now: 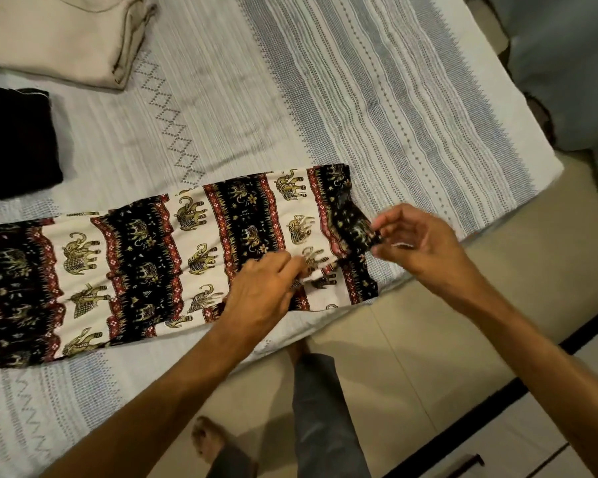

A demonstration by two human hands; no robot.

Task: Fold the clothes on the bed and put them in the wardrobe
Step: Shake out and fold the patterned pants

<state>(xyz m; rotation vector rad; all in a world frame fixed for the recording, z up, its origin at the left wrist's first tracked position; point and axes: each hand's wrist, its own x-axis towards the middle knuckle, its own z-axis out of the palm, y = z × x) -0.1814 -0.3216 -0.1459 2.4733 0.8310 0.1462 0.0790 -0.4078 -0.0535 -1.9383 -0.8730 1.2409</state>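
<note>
A long elephant-print garment in black, cream and red lies flat across the near part of the bed, running from the left edge to near the bed's corner. My left hand pinches a fold of the cloth near its right end. My right hand grips the garment's black end and lifts it slightly off the bedspread.
A folded beige garment lies at the far left of the bed, with a folded black one below it. Beige floor tiles and my bare feet are beneath. A white drawer front with a dark handle is at bottom right.
</note>
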